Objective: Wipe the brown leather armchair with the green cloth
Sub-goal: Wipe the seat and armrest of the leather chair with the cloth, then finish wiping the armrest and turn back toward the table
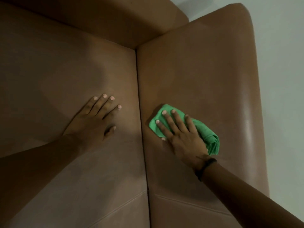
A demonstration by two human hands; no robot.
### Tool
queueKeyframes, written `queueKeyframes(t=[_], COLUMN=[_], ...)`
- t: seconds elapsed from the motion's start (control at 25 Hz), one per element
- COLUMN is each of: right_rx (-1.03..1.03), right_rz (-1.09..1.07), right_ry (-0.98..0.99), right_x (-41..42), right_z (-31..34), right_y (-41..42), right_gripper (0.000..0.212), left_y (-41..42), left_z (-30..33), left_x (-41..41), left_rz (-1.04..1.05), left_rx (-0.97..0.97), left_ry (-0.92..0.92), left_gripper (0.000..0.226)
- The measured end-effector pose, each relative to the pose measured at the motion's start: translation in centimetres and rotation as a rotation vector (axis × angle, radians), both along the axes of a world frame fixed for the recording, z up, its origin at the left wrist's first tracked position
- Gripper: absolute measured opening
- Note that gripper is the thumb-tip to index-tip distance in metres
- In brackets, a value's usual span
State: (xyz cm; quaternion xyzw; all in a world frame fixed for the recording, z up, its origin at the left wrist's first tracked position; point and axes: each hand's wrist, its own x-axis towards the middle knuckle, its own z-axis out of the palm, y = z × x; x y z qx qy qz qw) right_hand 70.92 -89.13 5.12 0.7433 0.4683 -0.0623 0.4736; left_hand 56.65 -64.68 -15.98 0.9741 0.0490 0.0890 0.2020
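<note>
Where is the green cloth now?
In the head view, the green cloth lies right of centre, pressed under the right hand on the armchair's inner side panel.

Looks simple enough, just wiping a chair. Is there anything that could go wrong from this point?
A few small things, perhaps. The green cloth is bunched up under the right hand, so only part of it may touch the leather and leave streaks. The hand works right beside the dark gap between seat and armrest, where the cloth's edge could catch. The left hand presses flat on the seat and might leave marks there.
</note>
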Motion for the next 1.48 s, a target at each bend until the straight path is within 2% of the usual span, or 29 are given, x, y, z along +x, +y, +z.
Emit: queueKeyframes(t=[0.12, 0.28, 0.36, 0.44, 0.6, 0.76, 0.88, 1.0, 1.2, 1.36, 1.48], right_rx=[-0.113, -0.018, 0.037, -0.014, -0.095, -0.107, 0.021, 0.293, 0.66, 0.79, 0.885], right_rz=[0.163, 0.103, 0.069, 0.129, 0.296, 0.268, 0.086, -0.096, -0.274, -0.315, -0.304], right_ry=[0.114, 0.033, 0.0, 0.013, 0.183, 0.365, 0.375, 0.345, 0.384, 0.475, 0.539], right_x=[-2.4, -1.4, -1.0, -1.6, -5.2, -9.0, -11.4, -15.7, -22.7, -30.4, -35.6], right_z=[0.6, 3.6, 1.7, -0.9, -2.2, 1.0, 3.3, 4.8, 5.9, 6.4, 6.3], right_y=[-3.4, -4.2, -2.8, -2.0, -4.5, -7.3, -6.1, -0.4, 13.9, 30.0, 40.5], right_gripper=[0.066, 0.066, 0.064, 0.064, 0.055, 0.046, 0.047, 0.049, 0.049, 0.051, 0.051], left_y=[-0.4, -1.0, -0.9, -1.0, -0.9, 0.5, 1.7, 5.9, 18.1, 31.0, 39.4], left_z=[0.1, 0.0, 0.0, -0.2, 0.4, 1.0, 2.5, 6.3, 13.0, 18.8, 20.1], left_x=[-1.3, -3.6, -3.8, -3.9, -5.5, -10.1, -16.0, -23.1, -30.5, -35.5, -39.7], left_rz=[-0.007, -0.027, -0.031, -0.026, -0.066, -0.079, -0.064, 0.06, 0.271, 0.43, 0.419], left_rx=[0.017, -0.002, 0.005, 0.015, 0.004, 0.009, 0.026, 0.016, 0.023, 0.042, 0.088], left_ry=[0.026, 0.053, 0.034, 0.04, 0.079, 0.127, 0.232, 0.33, 0.348, 0.388, 0.414], left_gripper=[0.078, 0.078, 0.079, 0.079, 0.079, 0.079, 0.08, 0.082, 0.086, 0.088, 0.089])
